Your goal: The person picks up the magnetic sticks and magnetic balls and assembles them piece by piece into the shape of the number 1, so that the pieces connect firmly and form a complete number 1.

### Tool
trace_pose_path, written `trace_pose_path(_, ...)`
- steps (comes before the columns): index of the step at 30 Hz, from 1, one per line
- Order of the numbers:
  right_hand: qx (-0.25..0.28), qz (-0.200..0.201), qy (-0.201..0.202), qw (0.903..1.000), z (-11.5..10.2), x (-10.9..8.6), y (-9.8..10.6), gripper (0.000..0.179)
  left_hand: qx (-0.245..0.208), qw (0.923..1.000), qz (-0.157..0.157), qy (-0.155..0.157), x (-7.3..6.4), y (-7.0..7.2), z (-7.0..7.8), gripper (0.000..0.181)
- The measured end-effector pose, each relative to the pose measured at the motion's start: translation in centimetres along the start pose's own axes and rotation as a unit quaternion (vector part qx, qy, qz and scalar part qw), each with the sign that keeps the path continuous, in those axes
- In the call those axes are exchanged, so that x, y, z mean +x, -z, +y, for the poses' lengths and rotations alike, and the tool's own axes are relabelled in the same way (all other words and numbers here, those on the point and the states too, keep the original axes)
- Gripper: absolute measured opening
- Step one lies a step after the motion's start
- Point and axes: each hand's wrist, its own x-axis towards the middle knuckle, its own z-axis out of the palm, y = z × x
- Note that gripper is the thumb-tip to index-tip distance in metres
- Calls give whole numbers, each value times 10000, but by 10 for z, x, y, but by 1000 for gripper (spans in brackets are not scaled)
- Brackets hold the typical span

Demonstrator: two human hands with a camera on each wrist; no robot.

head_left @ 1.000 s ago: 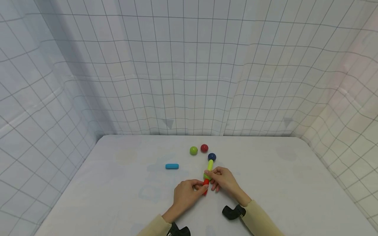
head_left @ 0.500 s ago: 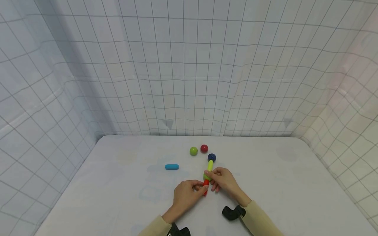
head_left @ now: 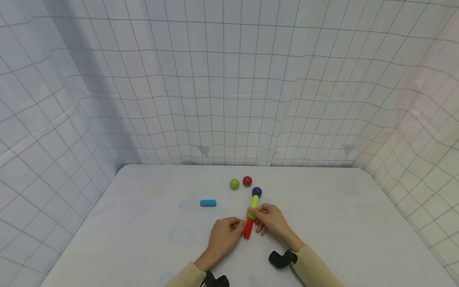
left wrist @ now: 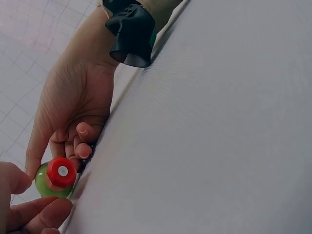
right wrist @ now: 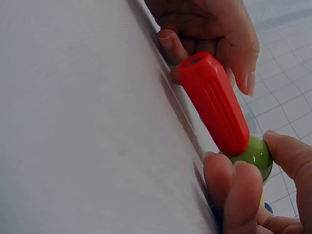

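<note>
In the head view a chain lies on the white table: navy ball (head_left: 256, 191), yellow-green stick (head_left: 255, 201), green ball (head_left: 250, 216), red stick (head_left: 248, 229). My right hand (head_left: 274, 221) pinches that green ball between thumb and fingers, clear in the right wrist view, where the ridged red stick (right wrist: 214, 105) slants up from the ball (right wrist: 258, 155). My left hand (head_left: 224, 234) is beside the red stick, thumb and fingers apart and not gripping it. The left wrist view faces the stick's end (left wrist: 62, 171), which has a pale round centre.
A blue stick (head_left: 208, 203) lies alone on the table (head_left: 150, 223), left of the chain. Farther back are another green ball (head_left: 234, 183) and a dark red ball (head_left: 247, 181). A grid-patterned white curtain (head_left: 229, 99) surrounds the table's back and sides.
My left hand has let go of the red stick and drawn slightly left, uncovering it. My right hand keeps its pinch on the green ball.
</note>
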Motion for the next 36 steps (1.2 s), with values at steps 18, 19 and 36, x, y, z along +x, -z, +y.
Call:
trace_pose_path(18,51,-154,-48,9999,-1,-1,2,48,-86,9998,54,-145,5,6,-5,14)
trace_pose_path(19,46,-155,-62,9998,-1,0,2,48,-65,9998,69,-147,6,7,-5,14)
trace_pose_path(36,30,-131,-119,9998,-1,0,2,47,574,9979,260,-167,36,17,-2,20)
